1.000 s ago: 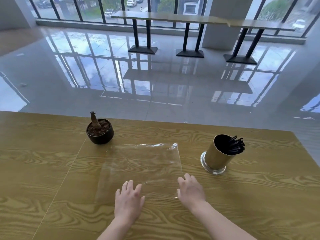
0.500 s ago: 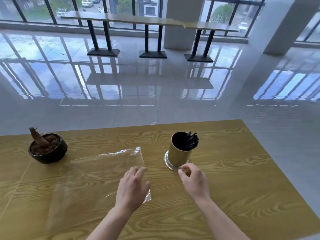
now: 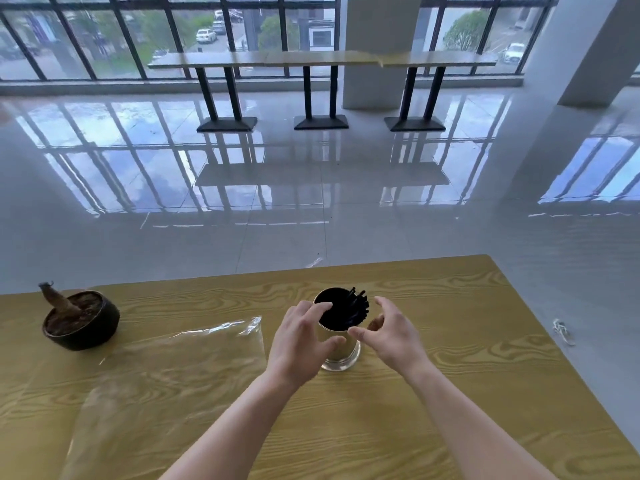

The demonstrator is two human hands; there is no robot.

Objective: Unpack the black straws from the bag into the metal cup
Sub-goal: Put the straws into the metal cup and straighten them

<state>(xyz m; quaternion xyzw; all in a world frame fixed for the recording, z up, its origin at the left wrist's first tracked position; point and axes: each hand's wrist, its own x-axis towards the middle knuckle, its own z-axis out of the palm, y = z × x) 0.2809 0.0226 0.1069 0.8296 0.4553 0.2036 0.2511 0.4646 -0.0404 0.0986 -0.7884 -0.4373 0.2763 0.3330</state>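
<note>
Pot (image 3: 81, 320) is sitting far left on table (image 3: 450, 393); clear bag (image 3: 180, 362) is lying flat beside it; left hand (image 3: 299, 339) is gripping cup (image 3: 346, 353), fingers (image 3: 320, 307) over rim, thumb on wall; straws (image 3: 356, 308) are standing in cup, leaning right; right hand (image 3: 393, 332) is hovering just beside cup, fingers (image 3: 382, 303) spread wide.

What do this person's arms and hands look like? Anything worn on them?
The left forearm and right forearm are bare to the frame's edge: no sleeves show. The left hand and right hand wear no gloves, and no watch, ring or bracelet is visible.
</note>
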